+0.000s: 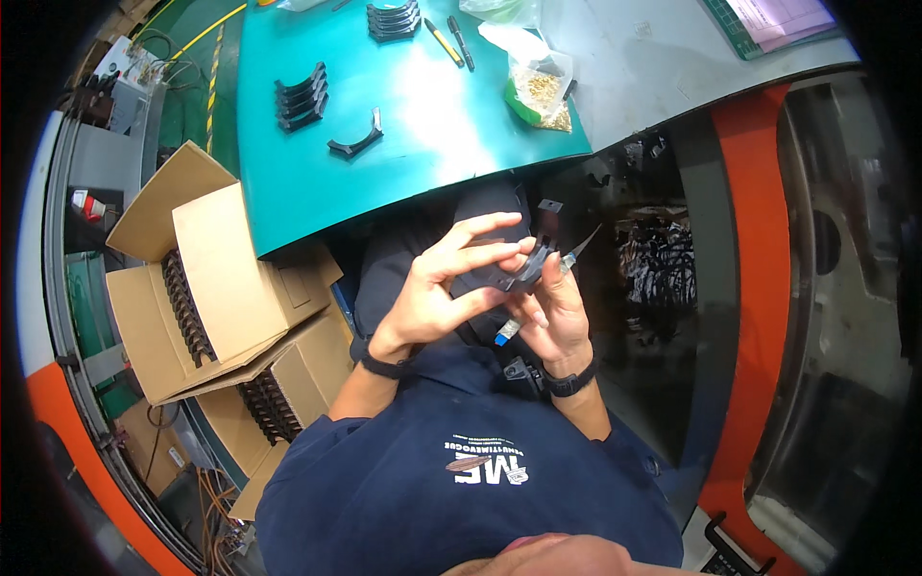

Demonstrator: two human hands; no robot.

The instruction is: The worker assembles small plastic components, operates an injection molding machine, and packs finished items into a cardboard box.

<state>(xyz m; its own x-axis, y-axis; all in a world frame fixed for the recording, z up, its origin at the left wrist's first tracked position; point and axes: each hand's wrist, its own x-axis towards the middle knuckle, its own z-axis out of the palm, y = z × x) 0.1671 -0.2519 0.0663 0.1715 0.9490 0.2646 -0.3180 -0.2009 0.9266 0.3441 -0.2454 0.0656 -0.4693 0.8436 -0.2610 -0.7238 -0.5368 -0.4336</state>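
Observation:
Above my lap, my left hand pinches a black curved plastic part between its thumb and fingers. My right hand meets the same part from the other side. Also in that hand is a slim knife with a pointed blade, which sticks out past the thumb toward the upper right. Its wrapped handle runs through the palm and comes out low, with a blue end. The fingers partly hide the part, so where the blade touches it, if at all, cannot be made out.
On the green table lie a single black arc, a stack of arcs, another stack, two pens and a bag of small brass-coloured pieces. Open cartons with black parts stand left. An orange machine frame rises right.

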